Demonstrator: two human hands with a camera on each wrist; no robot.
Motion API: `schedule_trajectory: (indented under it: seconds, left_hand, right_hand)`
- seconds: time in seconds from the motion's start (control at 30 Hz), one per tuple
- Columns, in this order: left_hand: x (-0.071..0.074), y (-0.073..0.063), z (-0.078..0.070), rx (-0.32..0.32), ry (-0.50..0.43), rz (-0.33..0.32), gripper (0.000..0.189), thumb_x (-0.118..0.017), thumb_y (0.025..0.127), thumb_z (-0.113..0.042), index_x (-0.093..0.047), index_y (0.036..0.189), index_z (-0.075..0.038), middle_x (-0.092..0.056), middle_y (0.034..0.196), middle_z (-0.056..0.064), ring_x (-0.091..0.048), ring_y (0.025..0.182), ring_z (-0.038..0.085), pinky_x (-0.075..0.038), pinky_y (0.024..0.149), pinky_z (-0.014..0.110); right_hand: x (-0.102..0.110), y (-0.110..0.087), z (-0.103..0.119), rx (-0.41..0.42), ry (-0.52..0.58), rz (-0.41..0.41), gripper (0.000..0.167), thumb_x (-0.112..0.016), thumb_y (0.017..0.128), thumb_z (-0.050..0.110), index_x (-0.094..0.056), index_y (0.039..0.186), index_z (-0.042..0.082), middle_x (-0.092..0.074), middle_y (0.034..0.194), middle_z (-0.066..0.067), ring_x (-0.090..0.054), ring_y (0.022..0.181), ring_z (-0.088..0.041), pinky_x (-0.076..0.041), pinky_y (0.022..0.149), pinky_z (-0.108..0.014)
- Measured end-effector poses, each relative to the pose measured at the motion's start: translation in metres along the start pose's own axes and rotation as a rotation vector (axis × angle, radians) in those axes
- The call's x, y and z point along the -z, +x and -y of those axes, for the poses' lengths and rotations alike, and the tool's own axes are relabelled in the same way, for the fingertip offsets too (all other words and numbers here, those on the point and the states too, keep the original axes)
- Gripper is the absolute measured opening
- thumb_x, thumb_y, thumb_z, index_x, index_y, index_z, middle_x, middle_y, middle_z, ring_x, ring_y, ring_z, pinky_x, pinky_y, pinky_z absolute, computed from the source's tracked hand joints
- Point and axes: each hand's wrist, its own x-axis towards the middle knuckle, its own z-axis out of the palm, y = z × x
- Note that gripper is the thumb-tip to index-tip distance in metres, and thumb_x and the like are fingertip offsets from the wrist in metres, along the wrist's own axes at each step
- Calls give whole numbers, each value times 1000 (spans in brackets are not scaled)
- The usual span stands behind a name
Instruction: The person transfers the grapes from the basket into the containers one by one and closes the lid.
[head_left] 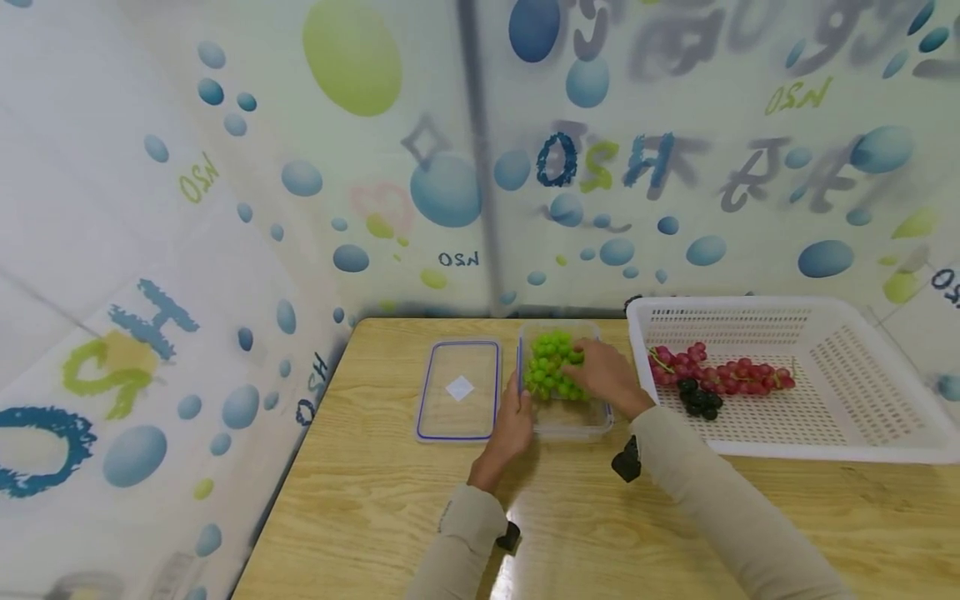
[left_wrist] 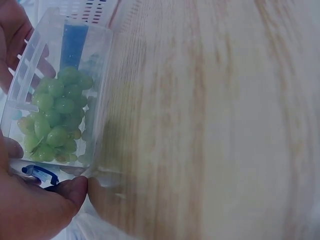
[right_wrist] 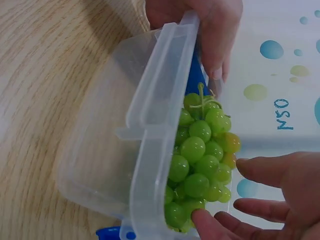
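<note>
While the left hand (head_left: pixel 513 425) pinches the left wall of a clear rectangular plastic container (head_left: pixel 570 418), the right hand (head_left: pixel 606 372), fingers spread, is right at the round green grapes (head_left: pixel 552 367) inside it; right of the container, a white perforated plastic basket (head_left: pixel 900 367)!

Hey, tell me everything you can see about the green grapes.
The green grapes form a dense bunch of round, glossy fruit, a couple tinged orange, with a pale stem showing. They lie inside the clear plastic container, toward its far end in the head view. The right hand reaches to the bunch, seemingly touching it.
</note>
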Motion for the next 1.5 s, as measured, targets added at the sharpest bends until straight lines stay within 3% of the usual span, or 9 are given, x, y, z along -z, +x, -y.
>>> schedule_trajectory:
  seconds: [0.4,0.73,0.9,1.2,1.5]
  left_hand:
    - [0,-4,-3,95,-3,-3,54,-24,109,-14,-6,156,6,-14,161,28,-15,149,43,-15,120,57]
    - [1,-4,-4,90,-23,10,55,-23,110,-15,-4,156,6,-12,162,28,-14,149,42,-15,121,56]
    - [0,-2,-3,42,-30,-5,53,-24,109,-11,-7,156,7,-18,160,30,-18,148,43,-17,120,57]
    - [0,1,-2,29,-22,0,54,-26,109,-11,-7,156,6,-19,160,29,-19,148,42,-18,120,55]
    - [0,0,0,54,-24,7,54,-24,109,-13,-5,156,7,-15,161,29,-17,148,44,-16,120,57]
  right_hand:
    - [30,-4,-17,50,76,-13,45,-54,101,25,-53,137,-1,-60,131,-26,-64,107,-39,-53,87,-51]
    - [61,-4,-38,111,61,-79,46,-55,101,25,-53,137,-3,-60,130,-28,-62,109,-42,-51,88,-54]
    - [75,-5,-52,112,52,-99,45,-55,100,24,-52,136,-4,-59,129,-30,-61,111,-44,-50,91,-57]
    - [99,-7,-86,-10,40,-52,59,-57,99,32,-43,142,-6,-47,139,-33,-50,122,-48,-43,101,-62]
    - [108,-9,-135,-132,15,-55,64,-56,98,34,-39,138,-14,-43,137,-38,-46,119,-53,-41,100,-66]
